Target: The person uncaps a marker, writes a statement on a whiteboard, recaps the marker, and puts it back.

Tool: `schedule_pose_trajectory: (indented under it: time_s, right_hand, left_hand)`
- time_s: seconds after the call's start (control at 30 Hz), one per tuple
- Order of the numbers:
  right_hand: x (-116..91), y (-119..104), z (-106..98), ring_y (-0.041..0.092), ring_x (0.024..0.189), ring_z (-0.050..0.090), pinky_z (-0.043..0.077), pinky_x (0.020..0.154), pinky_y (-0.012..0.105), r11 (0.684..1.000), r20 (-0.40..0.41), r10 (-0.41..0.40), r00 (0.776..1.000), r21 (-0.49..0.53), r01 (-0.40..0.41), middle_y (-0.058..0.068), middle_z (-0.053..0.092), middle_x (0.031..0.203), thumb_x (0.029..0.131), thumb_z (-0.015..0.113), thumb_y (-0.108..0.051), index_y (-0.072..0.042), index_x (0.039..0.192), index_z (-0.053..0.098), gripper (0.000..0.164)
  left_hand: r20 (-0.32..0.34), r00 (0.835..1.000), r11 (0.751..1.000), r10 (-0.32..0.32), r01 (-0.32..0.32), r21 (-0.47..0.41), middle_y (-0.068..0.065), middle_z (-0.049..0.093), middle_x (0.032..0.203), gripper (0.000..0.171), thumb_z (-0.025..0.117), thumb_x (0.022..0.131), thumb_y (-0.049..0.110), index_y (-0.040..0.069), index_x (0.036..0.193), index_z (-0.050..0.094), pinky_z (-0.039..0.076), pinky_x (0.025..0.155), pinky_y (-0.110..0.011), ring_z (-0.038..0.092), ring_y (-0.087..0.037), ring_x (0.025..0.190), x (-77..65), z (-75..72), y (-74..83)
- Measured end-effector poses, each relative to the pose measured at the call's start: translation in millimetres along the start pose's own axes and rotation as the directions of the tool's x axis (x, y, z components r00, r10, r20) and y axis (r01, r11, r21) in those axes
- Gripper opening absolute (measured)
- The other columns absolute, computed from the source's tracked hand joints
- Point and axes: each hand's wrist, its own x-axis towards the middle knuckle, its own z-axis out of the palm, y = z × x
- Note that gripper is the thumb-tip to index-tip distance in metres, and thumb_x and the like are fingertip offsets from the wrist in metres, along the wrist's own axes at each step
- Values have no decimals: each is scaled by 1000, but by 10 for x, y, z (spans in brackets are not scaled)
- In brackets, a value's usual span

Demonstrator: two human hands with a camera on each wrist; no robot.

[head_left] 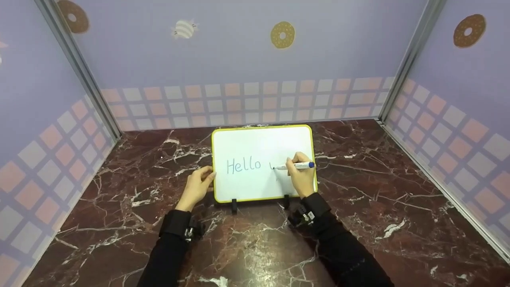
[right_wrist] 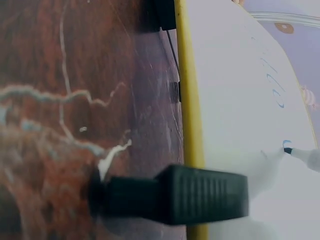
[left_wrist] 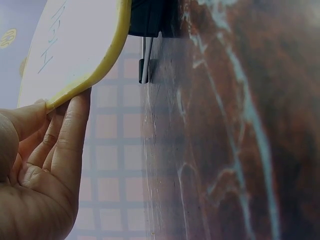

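A small whiteboard (head_left: 259, 141) with a yellow frame leans back on a black stand, "Hello" (head_left: 244, 165) written across it in blue. My left hand (head_left: 196, 185) pinches the board's left edge; in the left wrist view the thumb (left_wrist: 32, 117) lies at the front of the yellow rim and the fingers (left_wrist: 70, 130) reach behind it. My right hand (head_left: 301, 179) grips a white marker (head_left: 299, 165) with a blue end. Its dark tip (right_wrist: 287, 150) is at the board's surface, by a short blue stroke right of "Hello". The right hand itself is out of the right wrist view.
Two black stand feet (head_left: 234, 206) jut out below the board's lower edge, and one foot (right_wrist: 205, 195) looms large in the right wrist view. Dark red marbled tabletop (head_left: 255, 247) surrounds the board. Lilac walls (head_left: 231, 59) with checks and doughnut pictures enclose the back and both sides.
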Motion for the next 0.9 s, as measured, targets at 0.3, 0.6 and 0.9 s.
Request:
schedule_pose_trajectory:
  time_s: [0.3, 0.6, 0.9]
  right_hand:
    - [9, 47, -11, 35, 49, 51, 33, 47, 13, 999, -31, -31, 999, 23, 32, 28, 52, 56, 88, 59, 14, 14, 63, 43, 30]
    - [15, -8, -32, 4, 44, 42, 27, 45, 13, 1000, -11, 2, 1000, -16, -2, 14, 45, 50, 86, 55, 18, 13, 60, 35, 32]
    - [22, 1, -51, 7, 49, 46, 32, 48, 15, 1000, -57, 10, 998, 3, -10, 18, 50, 55, 89, 57, 14, 14, 63, 41, 30]
  left_hand:
    - [-5, 1000, 1000, 7, -7, -11, -29, 67, 116, 30, 52, 104, 12, -4, 128, 59, 63, 81, -41, 70, -38, 101, 13, 6, -22]
    - [0, 1000, 999, 8, -8, -35, -30, 67, 117, 30, 52, 103, 12, -5, 127, 59, 63, 80, -39, 71, -38, 100, 12, -1, -16]
    - [-6, 1000, 999, 5, -5, -41, -29, 68, 114, 28, 52, 103, 11, -4, 125, 60, 63, 80, -40, 71, -36, 98, 4, 5, -24]
